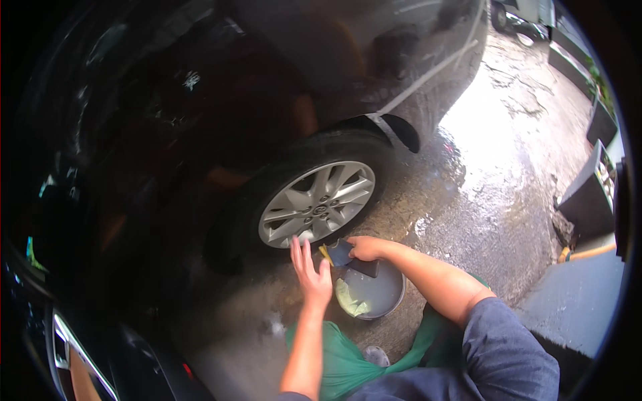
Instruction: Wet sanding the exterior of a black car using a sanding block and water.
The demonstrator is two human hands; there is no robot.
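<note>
My left hand (311, 274) is raised with its fingers stretched out, holding nothing, just below the silver alloy wheel (306, 190) with its black tyre (366, 150). To its right, my right hand (363, 248) grips a dark grey-blue cloth (341, 253) with a yellow part along its left side. Below them sits a round bucket (386, 296) of cloudy water, with a pale yellow-green cloth (351, 298) at its left side. The cloth in my right hand hangs over the bucket's upper edge. The wheel belongs to a dark, glossy car (234, 73).
Wet, cracked concrete ground (488, 194) runs along the car. On the right stand dark planters (585, 190) with some greenery, a grey ledge (578, 294) and a yellow hose or pipe (594, 250). Part of another vehicle (521, 23) shows at the top right.
</note>
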